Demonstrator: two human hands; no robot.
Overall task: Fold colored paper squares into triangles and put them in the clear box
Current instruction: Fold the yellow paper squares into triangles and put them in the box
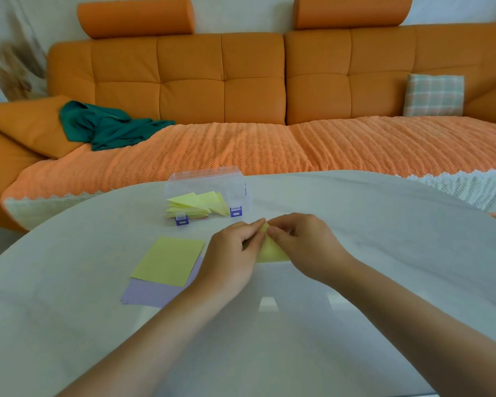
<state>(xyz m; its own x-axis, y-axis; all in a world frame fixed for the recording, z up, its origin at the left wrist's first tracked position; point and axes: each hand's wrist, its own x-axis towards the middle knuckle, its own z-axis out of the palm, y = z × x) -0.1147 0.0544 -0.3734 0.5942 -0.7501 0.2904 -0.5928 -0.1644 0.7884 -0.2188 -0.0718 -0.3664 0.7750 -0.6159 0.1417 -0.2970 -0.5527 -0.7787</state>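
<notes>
Both hands in, center of the white counter (370, 230). Left hand (232, 255) & right hand (305, 244) meet over a yellow sheet (272, 253) lying on the counter, fingertips nearly touching at its far corner. Left grip: thumb & fingers curled in, pinching that corner. Right grip: same, fingertips pressed onto the paper's top edge. Most of the sheet is hidden under the hands, so can't tell how far it's folded. Over to the left, just beside the left wrist, a flat yellow square (168, 260) sits on top of purple sheets (145, 295), the purple poking out at the near side. Farther back, the clear box (184, 181) stands w/ its lid looking raised at the back, 2 blue latches (236, 211) at the front, yellow triangles (196, 204) piled inside. Behind the counter: orange sofa (189, 81) w/ a knit throw (269, 147), a green cloth (103, 126) at left, 1 plaid cushion (434, 94) at right.
</notes>
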